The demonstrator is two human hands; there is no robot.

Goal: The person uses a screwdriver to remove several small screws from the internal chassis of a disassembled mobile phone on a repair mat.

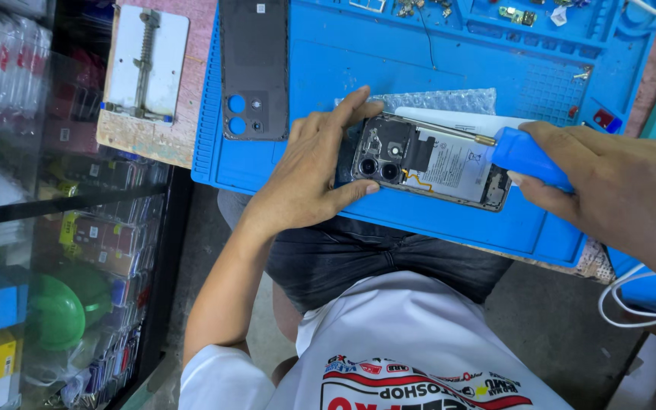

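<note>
The opened phone (428,161), back cover off and battery and camera lenses bared, lies on the blue work mat (328,68) close to its near edge, with free mat beyond it. The left hand (309,171) clamps the camera end: thumb along the near side, fingers curled over the far side, pressed onto the frame. The right hand (616,190) pinches a blue-handled screwdriver (495,144), whose thin shaft slants across the phone's far edge; where the tip lands is unclear. Past the left fingertips lies the detached back cover (254,68); beyond that, off the mat, a metal holding jig (146,61). Bubble wrap (442,100) sits just behind the phone.
</note>
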